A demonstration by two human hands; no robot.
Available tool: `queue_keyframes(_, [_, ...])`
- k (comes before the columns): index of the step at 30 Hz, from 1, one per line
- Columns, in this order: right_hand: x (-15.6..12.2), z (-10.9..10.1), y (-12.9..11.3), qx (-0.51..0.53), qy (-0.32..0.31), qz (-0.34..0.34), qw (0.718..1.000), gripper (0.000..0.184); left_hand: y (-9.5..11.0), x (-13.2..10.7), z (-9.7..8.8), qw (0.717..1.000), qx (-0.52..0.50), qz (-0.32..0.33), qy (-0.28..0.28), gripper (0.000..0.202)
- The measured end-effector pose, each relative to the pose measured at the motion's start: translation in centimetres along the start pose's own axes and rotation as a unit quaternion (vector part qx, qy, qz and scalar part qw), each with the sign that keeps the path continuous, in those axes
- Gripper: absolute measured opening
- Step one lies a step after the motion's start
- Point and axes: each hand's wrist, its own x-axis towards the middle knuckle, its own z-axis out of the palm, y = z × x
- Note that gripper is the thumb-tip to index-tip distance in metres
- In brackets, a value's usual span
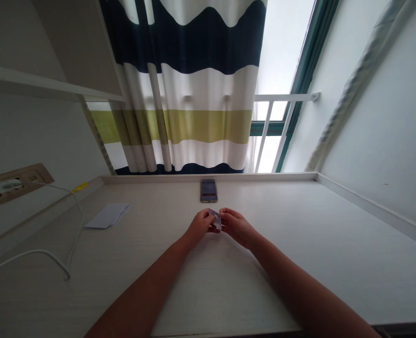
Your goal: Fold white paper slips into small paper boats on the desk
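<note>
A small folded paper [215, 219] sits between both hands over the pale tabletop [208, 291], its visible long axis appearing to slant from eleven toward five o'clock. The left hand [200, 225] is nearer, lying at the paper's nine o'clock side, its thumb pressed over the face and fingers grasping it from behind. The right hand [239, 227] brings its fingertips to the three o'clock edge; whether they pinch cannot be told. A phone [208, 190] lies at twelve o'clock, and white sheets [106, 216] at nine, well apart, with a cable [79, 206] beyond.
</note>
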Motion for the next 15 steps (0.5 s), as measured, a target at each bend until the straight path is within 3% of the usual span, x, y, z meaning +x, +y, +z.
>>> queue_keyframes(6, [-0.20, 0.06, -0.37, 0.004, 0.015, 0.012, 1.000, 0.016, 0.11, -0.01, -0.53, 0.991, -0.107, -0.036, -0.073, 0.010])
queue_keyframes(15, [-0.09, -0.03, -0.25, 0.029, -0.022, 0.004, 0.999, 0.014, 0.00, -0.02, -0.65, 0.981, -0.155, -0.054, -0.101, 0.012])
